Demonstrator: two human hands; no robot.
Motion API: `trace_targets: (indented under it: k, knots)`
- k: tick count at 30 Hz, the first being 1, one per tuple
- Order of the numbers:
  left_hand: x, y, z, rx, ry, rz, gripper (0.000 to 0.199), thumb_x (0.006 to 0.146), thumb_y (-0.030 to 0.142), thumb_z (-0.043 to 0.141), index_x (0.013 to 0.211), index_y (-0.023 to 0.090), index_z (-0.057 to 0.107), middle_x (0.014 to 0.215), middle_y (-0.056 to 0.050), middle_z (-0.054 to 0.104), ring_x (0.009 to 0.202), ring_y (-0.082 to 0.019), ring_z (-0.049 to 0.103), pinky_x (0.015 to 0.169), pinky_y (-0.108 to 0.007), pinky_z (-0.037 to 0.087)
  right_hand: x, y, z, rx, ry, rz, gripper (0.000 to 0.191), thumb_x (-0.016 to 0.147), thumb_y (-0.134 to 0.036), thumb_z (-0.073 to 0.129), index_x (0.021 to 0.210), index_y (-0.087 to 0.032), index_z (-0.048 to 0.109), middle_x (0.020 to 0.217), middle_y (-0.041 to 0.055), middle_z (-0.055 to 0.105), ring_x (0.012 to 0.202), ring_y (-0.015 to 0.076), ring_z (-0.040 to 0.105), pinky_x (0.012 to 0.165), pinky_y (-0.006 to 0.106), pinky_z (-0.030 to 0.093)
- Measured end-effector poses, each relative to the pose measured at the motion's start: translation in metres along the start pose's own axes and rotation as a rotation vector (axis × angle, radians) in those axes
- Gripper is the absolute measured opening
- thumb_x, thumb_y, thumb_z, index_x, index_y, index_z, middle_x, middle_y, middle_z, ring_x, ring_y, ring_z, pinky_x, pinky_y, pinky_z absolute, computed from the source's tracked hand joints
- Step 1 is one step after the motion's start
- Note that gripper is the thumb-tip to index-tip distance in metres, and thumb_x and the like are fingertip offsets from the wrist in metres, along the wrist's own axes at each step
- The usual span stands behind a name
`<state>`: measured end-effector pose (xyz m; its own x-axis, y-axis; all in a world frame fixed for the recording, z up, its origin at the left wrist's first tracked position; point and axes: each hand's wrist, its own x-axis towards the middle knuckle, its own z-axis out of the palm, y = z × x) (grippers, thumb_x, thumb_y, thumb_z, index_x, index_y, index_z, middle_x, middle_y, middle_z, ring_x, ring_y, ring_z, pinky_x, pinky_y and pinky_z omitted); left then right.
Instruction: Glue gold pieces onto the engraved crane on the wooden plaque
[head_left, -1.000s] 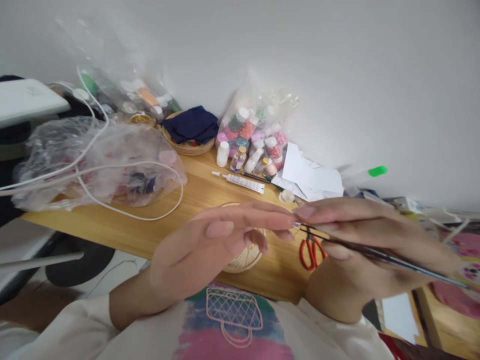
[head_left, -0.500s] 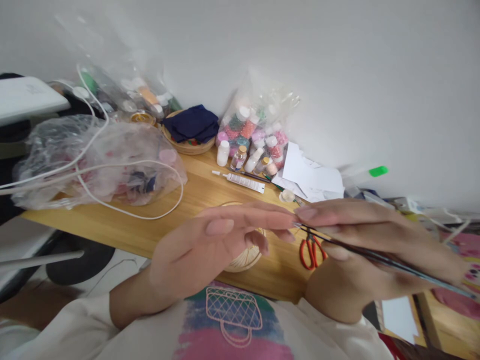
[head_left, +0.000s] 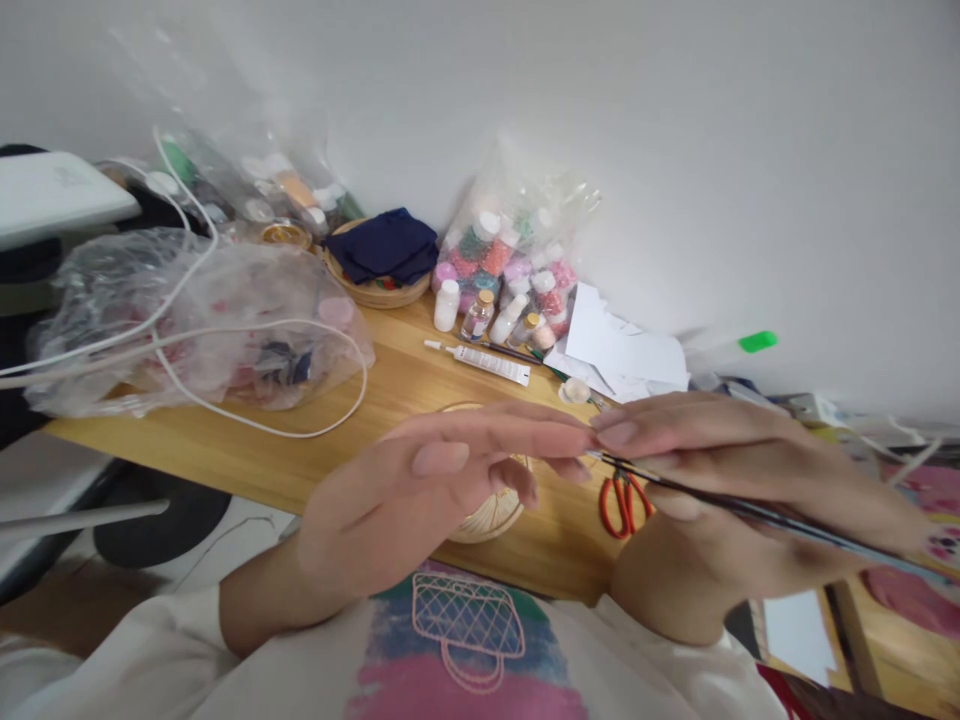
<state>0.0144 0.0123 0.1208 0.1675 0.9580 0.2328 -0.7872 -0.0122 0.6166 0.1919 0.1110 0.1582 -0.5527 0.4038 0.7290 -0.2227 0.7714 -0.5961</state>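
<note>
My left hand (head_left: 405, 490) is raised over the table with its fingers stretched out to the right and slightly apart. The tip of its index finger meets the fingertips of my right hand (head_left: 742, 490). Pinched in my right hand is a thin dark brush-like tool (head_left: 750, 512), its tip close to the left index fingertip. Anything small between the fingertips cannot be made out. Partly hidden below my left hand lies a round woven piece (head_left: 491, 518). Red-handled pliers (head_left: 624, 502) rest on the table beside my right hand.
On the wooden table (head_left: 405, 375) lie a white tube (head_left: 491, 364), small bottles (head_left: 478, 315), a bag of colourful jars (head_left: 517, 250) and white papers (head_left: 622, 350). Dark blue cloth (head_left: 386, 247) sits in a basket. A plastic bag (head_left: 202, 330) and white cable (head_left: 330, 430) are at the left.
The tool in my right hand has tilted very slightly, its far end a little higher. Both hands stay in nearly the same place.
</note>
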Motion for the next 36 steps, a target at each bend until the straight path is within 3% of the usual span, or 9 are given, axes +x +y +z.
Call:
trace_targets:
  k: [8,15,25,31,36]
  knots:
    - [0.0002,-0.001,-0.002,0.001,-0.037,0.028,0.044,0.095,0.041,0.051,0.125,0.015,0.07,0.124,-0.006,0.069,0.113,-0.019,0.057,0.091,-0.025,0.044,0.0013,0.0052,-0.0001,0.023,-0.006,-0.065,0.019,0.085,-0.01,0.071,0.104,-0.013,0.074,0.097,0.0069,0.078,0.088,0.017,0.076,0.077,0.028,0.067]
    - [0.0008,-0.001,-0.0001,0.079,0.009,0.01,0.041,0.095,0.044,0.053,0.121,0.019,0.073,0.125,-0.006,0.069,0.114,-0.021,0.058,0.09,-0.026,0.045,0.0017,0.0067,-0.0011,-0.011,-0.003,-0.068,0.023,0.084,-0.013,0.073,0.107,-0.018,0.075,0.097,0.0035,0.079,0.086,0.0168,0.075,0.074,0.029,0.067]
    - [0.0,-0.0035,-0.0031,0.062,-0.014,-0.008,0.04,0.095,0.043,0.052,0.123,0.022,0.071,0.128,-0.004,0.067,0.113,-0.021,0.058,0.09,-0.028,0.044,0.0023,0.0032,-0.0007,-0.027,0.016,-0.078,0.019,0.083,-0.011,0.072,0.102,-0.012,0.076,0.093,0.0078,0.079,0.085,0.0181,0.075,0.075,0.03,0.066]
    - [0.002,-0.0023,-0.0031,0.014,-0.009,-0.088,0.044,0.092,0.047,0.054,0.125,0.023,0.07,0.128,-0.006,0.066,0.115,-0.022,0.056,0.09,-0.029,0.044,-0.0019,-0.0005,-0.0035,-0.12,0.003,0.026,0.023,0.082,-0.015,0.075,0.104,-0.022,0.077,0.101,0.0042,0.074,0.087,0.0175,0.072,0.074,0.032,0.064]
    - [0.0022,-0.006,-0.0037,-0.029,-0.043,-0.035,0.049,0.092,0.048,0.053,0.128,0.018,0.068,0.128,-0.007,0.066,0.113,-0.022,0.056,0.09,-0.028,0.045,-0.0033,0.0007,-0.0043,-0.194,0.056,-0.026,0.028,0.081,-0.017,0.075,0.108,-0.024,0.077,0.097,0.0038,0.071,0.08,0.0179,0.069,0.067,0.034,0.064]
